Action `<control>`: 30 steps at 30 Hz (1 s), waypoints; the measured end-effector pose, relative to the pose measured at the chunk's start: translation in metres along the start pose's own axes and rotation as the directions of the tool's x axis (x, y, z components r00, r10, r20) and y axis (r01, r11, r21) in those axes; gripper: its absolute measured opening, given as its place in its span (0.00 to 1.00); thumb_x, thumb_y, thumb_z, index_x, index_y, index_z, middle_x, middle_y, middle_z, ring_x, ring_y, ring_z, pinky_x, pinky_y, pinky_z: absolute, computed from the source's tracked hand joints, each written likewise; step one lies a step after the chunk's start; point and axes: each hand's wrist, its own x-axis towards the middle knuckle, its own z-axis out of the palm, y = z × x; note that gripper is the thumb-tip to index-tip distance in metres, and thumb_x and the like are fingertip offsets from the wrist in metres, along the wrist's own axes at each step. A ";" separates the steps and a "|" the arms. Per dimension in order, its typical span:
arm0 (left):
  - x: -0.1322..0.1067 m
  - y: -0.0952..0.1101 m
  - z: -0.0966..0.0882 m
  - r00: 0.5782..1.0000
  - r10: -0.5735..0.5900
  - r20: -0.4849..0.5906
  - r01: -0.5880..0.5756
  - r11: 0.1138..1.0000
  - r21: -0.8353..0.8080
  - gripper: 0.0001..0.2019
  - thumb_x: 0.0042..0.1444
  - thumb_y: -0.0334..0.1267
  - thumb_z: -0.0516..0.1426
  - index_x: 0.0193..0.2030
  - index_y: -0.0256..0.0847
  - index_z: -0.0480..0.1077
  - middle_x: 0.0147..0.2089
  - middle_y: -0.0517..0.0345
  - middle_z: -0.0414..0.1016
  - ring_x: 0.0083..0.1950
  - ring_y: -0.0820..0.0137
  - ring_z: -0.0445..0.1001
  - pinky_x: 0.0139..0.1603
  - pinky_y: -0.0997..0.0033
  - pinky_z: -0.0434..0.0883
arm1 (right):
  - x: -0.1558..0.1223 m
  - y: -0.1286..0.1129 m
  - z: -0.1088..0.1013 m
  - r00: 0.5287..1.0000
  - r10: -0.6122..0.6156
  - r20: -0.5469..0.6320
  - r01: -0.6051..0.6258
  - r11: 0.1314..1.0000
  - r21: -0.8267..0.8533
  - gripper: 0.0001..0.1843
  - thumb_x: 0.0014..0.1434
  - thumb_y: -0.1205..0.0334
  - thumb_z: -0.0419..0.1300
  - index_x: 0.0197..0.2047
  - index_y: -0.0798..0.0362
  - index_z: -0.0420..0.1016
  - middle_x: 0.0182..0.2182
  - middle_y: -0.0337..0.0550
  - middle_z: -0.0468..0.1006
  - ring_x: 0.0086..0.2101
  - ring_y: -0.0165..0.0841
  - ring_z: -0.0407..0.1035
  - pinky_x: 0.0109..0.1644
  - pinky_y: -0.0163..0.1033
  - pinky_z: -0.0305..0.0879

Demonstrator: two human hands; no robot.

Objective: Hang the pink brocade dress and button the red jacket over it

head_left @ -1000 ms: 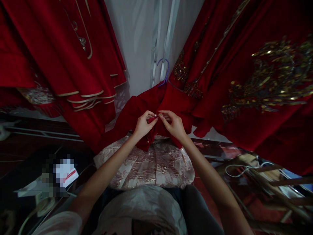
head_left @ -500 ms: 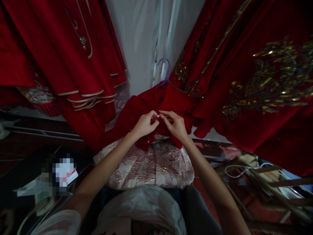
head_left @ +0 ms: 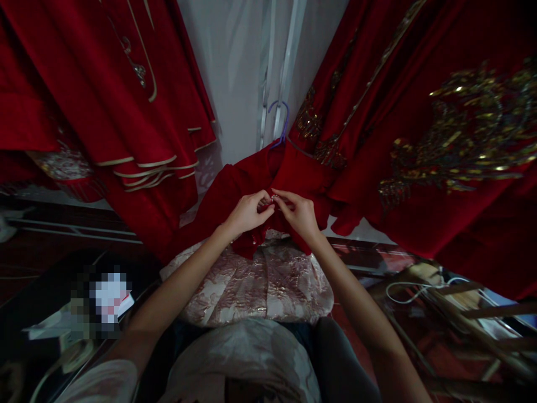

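Note:
A red garment hangs from a purple hanger, and its lower part drapes over my lap. At its front opening my left hand is closed, thumb and fingers pinching the edge of the cloth. Fingertip to fingertip with it, my right hand pinches from the other side. Between the fingertips glints a small shiny button, partly hidden by them. Another tiny bright button shows lower on the garment. Under the red cloth lies a pale pink brocade cloth across my lap.
Red garments with pale edging hang at the left. One with gold sequins hangs at the right. A dark table with papers stands at lower left. Wooden bars and a white cord are at lower right.
My fingertips have shifted slightly around the small shiny button, with the left and right now a touch closer together. The garment stays in place, and the view has moved very slightly.

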 end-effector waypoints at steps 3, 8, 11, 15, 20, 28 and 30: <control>0.002 -0.001 0.001 1.000 -0.012 -0.014 0.012 1.000 0.023 0.03 0.57 0.35 0.54 0.35 0.40 0.67 0.33 0.58 0.75 0.32 0.73 0.74 0.33 0.75 0.68 | 0.000 0.001 -0.001 0.998 0.056 0.021 -0.056 0.998 0.012 0.18 0.61 0.59 0.57 0.54 0.47 0.75 0.48 0.40 0.79 0.41 0.36 0.77 0.45 0.39 0.76; 0.002 -0.004 0.003 1.000 0.024 0.016 -0.025 0.997 0.073 0.02 0.56 0.33 0.54 0.36 0.39 0.67 0.32 0.59 0.74 0.32 0.73 0.73 0.35 0.74 0.68 | 0.001 -0.001 -0.007 0.991 0.115 0.075 -0.117 0.993 0.016 0.20 0.58 0.58 0.60 0.55 0.48 0.74 0.46 0.40 0.79 0.36 0.36 0.78 0.42 0.41 0.77; 0.002 -0.003 0.001 0.998 0.060 0.033 -0.063 0.992 0.111 0.02 0.57 0.32 0.53 0.35 0.39 0.66 0.31 0.59 0.72 0.31 0.73 0.71 0.35 0.74 0.67 | 0.002 0.001 -0.008 0.986 0.132 0.100 -0.137 0.990 0.041 0.21 0.58 0.59 0.59 0.55 0.49 0.73 0.43 0.41 0.81 0.36 0.36 0.78 0.41 0.41 0.77; 0.004 0.001 -0.002 0.989 0.127 0.075 -0.139 0.970 0.197 0.05 0.59 0.34 0.52 0.34 0.40 0.67 0.32 0.58 0.70 0.35 0.71 0.70 0.38 0.72 0.67 | 0.001 0.002 -0.006 0.982 0.128 0.140 -0.144 0.983 0.112 0.23 0.57 0.62 0.58 0.57 0.50 0.71 0.45 0.41 0.80 0.40 0.36 0.77 0.47 0.43 0.76; -0.002 -0.001 0.016 0.996 0.035 -0.076 -0.033 0.999 0.031 0.05 0.60 0.36 0.50 0.38 0.41 0.67 0.38 0.56 0.71 0.40 0.70 0.71 0.44 0.70 0.68 | -0.011 -0.001 0.003 0.994 -0.005 0.111 -0.003 0.997 0.078 0.33 0.55 0.70 0.54 0.64 0.46 0.60 0.59 0.39 0.69 0.54 0.36 0.68 0.61 0.47 0.63; -0.008 -0.010 0.029 0.975 -0.167 -0.148 0.088 0.897 -0.432 0.10 0.61 0.44 0.52 0.42 0.39 0.68 0.42 0.55 0.74 0.45 0.71 0.73 0.50 0.71 0.68 | -0.052 0.033 0.037 0.996 0.071 0.045 -0.074 0.994 0.081 0.43 0.57 0.65 0.55 0.70 0.46 0.38 0.60 0.53 0.61 0.44 0.35 0.71 0.49 0.44 0.72; -0.010 -0.010 0.024 0.966 -0.210 -0.151 0.110 0.862 -0.495 0.10 0.60 0.43 0.54 0.42 0.39 0.68 0.43 0.54 0.75 0.46 0.71 0.73 0.51 0.71 0.68 | -0.057 0.037 0.045 0.987 0.158 -0.011 -0.154 0.974 0.165 0.43 0.58 0.61 0.56 0.69 0.46 0.34 0.53 0.52 0.66 0.37 0.31 0.71 0.42 0.41 0.74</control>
